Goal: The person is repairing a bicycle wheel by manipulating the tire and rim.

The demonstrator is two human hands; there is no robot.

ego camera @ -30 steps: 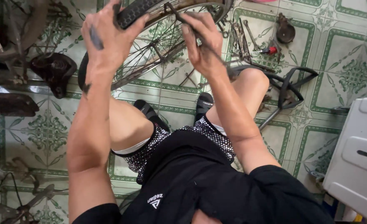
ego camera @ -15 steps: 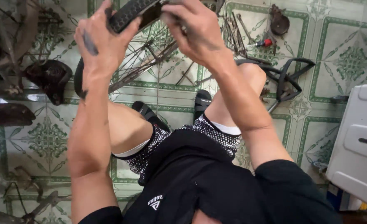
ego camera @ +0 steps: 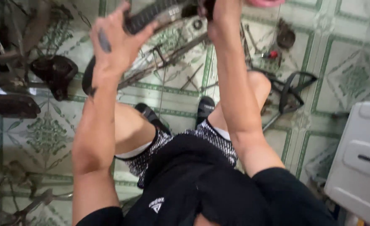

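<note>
I sit over a tiled floor with a spoked bicycle wheel (ego camera: 168,54) held up in front of me. Its black knobbly tyre (ego camera: 151,14) runs along the top edge of the view. My left hand (ego camera: 118,39) grips the tyre from below, fingers spread around it. My right hand (ego camera: 224,12) is higher, at the top edge, closed on the tyre and rim, and partly cut off by the frame. The spokes and rim show between my arms, above my knees.
Bicycle saddles (ego camera: 53,73) and frame parts lie at the left. Small tools (ego camera: 273,54) and a black metal rack (ego camera: 294,90) sit on the floor at right. A grey plastic box (ego camera: 361,159) stands at the right edge. My sandalled feet (ego camera: 204,109) rest on green-patterned tiles.
Both hands and the wheel have shifted up toward the top of the view, the right hand now partly out of frame. The view has tilted and moved closer.
</note>
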